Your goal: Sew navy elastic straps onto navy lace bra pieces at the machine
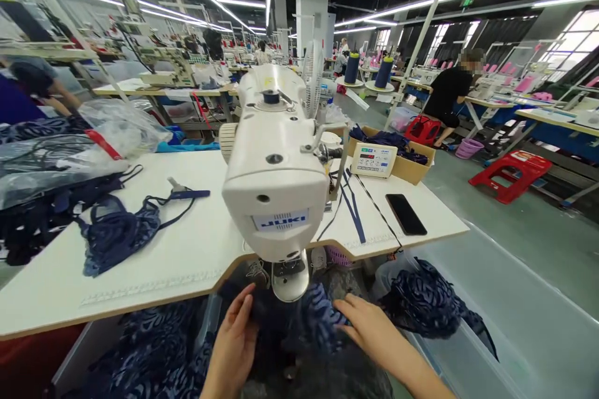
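A navy lace bra [322, 315] hangs between my two hands, below the front edge of the sewing machine table, partly blurred. My left hand [236, 336] pinches its dark, sheer side between thumb and fingers. With bent fingers, my right hand [369, 330] grips the patterned side. The white sewing machine [276, 162] stands just beyond, its rounded base plate [291, 283] right above the fabric. Another navy bra [121, 230] lies on the tabletop to the left, its straps stretched out toward the machine.
A phone [406, 214], a control box [373, 160] and narrow navy straps [353, 209] lie right of the machine. Navy lace pieces [423, 299] sit on a clear plastic bin [515, 299]. More lace [145, 349] fills a bin at lower left. A cardboard box [412, 168] stands behind.
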A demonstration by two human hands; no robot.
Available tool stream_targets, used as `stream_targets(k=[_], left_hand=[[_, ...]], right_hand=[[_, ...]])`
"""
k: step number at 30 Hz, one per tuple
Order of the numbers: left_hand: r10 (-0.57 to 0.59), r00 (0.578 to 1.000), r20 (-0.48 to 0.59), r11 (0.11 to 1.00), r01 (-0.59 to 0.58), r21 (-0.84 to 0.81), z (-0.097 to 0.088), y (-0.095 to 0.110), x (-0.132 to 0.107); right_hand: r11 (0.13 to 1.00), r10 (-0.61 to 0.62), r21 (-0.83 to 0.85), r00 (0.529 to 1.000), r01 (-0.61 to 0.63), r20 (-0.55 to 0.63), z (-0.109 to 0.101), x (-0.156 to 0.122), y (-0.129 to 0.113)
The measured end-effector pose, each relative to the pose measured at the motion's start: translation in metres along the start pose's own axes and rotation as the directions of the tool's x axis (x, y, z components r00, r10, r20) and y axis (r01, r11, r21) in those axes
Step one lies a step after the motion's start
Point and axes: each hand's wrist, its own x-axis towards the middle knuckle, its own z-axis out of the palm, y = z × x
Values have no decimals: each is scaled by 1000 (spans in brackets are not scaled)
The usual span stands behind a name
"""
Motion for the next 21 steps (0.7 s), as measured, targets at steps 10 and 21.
stream_targets(k=[10,21], left_hand=[[418,814,404,821,-528,216,-17,66,-71],[375,920,115,923,-382,52,-12,82,-76]], right_hand=[[710,-183,680,980,183,-72,17,34,-81],[702,-160,705,987,99,20,-1,21,-62]])
